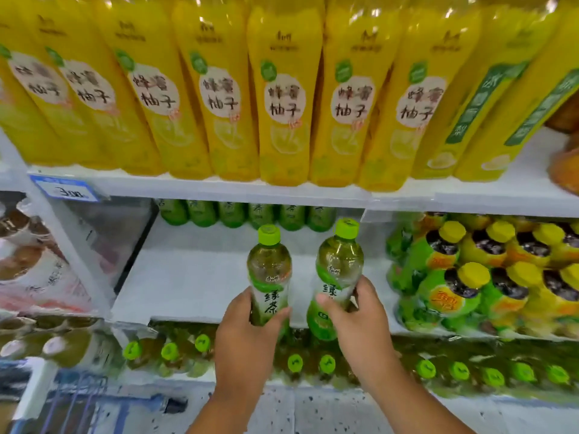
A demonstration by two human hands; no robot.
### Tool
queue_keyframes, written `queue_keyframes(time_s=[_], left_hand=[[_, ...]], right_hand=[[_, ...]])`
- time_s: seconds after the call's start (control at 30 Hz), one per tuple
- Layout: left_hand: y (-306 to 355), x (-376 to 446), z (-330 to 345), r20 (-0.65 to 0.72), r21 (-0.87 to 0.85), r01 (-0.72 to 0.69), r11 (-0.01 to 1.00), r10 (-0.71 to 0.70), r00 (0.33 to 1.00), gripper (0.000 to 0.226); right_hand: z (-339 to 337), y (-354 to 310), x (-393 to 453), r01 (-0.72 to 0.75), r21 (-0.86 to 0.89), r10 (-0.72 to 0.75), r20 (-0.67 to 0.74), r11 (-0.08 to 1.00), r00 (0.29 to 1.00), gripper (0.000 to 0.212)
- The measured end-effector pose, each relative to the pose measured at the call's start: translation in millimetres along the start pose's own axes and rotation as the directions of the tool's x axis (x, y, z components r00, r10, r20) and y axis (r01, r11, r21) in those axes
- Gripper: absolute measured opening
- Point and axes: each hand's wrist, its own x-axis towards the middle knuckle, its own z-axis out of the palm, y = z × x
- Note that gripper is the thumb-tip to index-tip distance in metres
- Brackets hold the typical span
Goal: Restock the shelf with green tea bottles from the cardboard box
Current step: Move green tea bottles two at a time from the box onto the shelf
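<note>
While gripped low on the labels, caps up, ready to stand | left hand point(247, 327) wrapped around green tea bottle point(270, 274) | right hand point(357, 311) clamping second bottle point(340, 270) | both raised over bare middle shelf point(188, 277), aimed at back row point(244, 213) | cardboard box unseen

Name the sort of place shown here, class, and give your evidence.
Most likely a shop's drinks aisle: white tiered shelves packed with rows of identical yellow bottles, a price tag on the shelf edge, and each hand holding a green tea bottle.
</note>
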Motion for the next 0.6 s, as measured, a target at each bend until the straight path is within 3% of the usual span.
queue_keyframes(time_s=[0.3,0.5,0.6], left_hand=[[-23,51,42,-0.077,-0.112,-0.254,0.961,0.246,0.966,0.032],[-36,92,68,-0.107,-0.137,-0.345,0.929,0.332,0.937,0.041],[-36,107,75,-0.135,-0.135,-0.387,0.912,0.370,0.919,0.045]], right_hand=[[27,44,41,0.273,0.055,-0.257,-0.200,0.960,0.945,0.031],[30,63,76,0.369,-0.056,-0.373,-0.097,0.928,0.923,0.048],[35,63,94,0.393,-0.057,-0.397,-0.123,0.918,0.910,0.051]])
